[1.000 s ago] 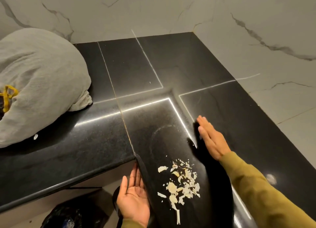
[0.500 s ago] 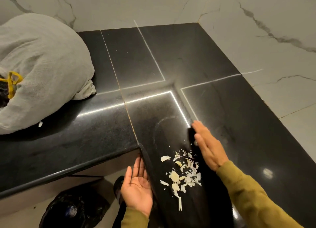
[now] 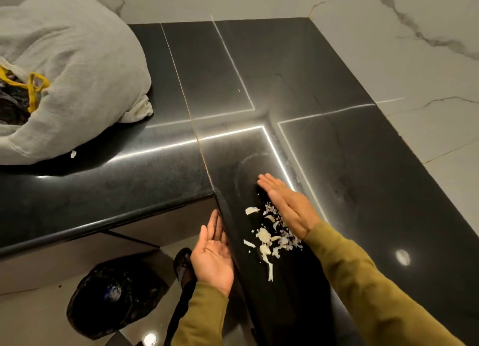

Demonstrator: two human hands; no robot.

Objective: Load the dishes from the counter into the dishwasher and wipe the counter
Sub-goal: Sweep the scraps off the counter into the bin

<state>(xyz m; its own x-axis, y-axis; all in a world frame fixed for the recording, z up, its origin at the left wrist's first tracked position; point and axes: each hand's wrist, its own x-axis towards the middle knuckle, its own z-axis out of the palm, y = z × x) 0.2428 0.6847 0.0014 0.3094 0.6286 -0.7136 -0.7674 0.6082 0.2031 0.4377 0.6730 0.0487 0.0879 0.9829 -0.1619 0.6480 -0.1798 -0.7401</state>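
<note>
The wiping part of the task is in hand, done with bare hands rather than a cloth. Low in the centre of the frame, the right hand (image 3: 289, 205) is standing on its edge on the black surface (image 3: 363, 164), fingers (image 3: 269, 181) straight and pressed together like a blade, and it is touching the right side of a small heap of pale scraps (image 3: 269, 238) that look like peelings. The left hand (image 3: 213, 256) is waiting just left of the heap, palm up and slightly cupped, fingers straight and close together, tucked against the surface's rounded front edge and below its level. It is holding nothing.

The scraps are lying between the two hands, near the edge but not yet over it. One stray fleck (image 3: 73, 153) is sitting far off in the left of the frame, beside a grey cloth sack (image 3: 77, 68) in the upper left. A black bin bag (image 3: 116, 301) is sitting on the floor at lower left. No dishes or dishwasher are in view.

The next move probably calls for the right hand to be sweeping leftward, staying flush with the surface so thin pieces are not slipping under it, while the left palm is catching them at the lip. Scraps spilling past the palm onto the floor is the likely mishap.
</note>
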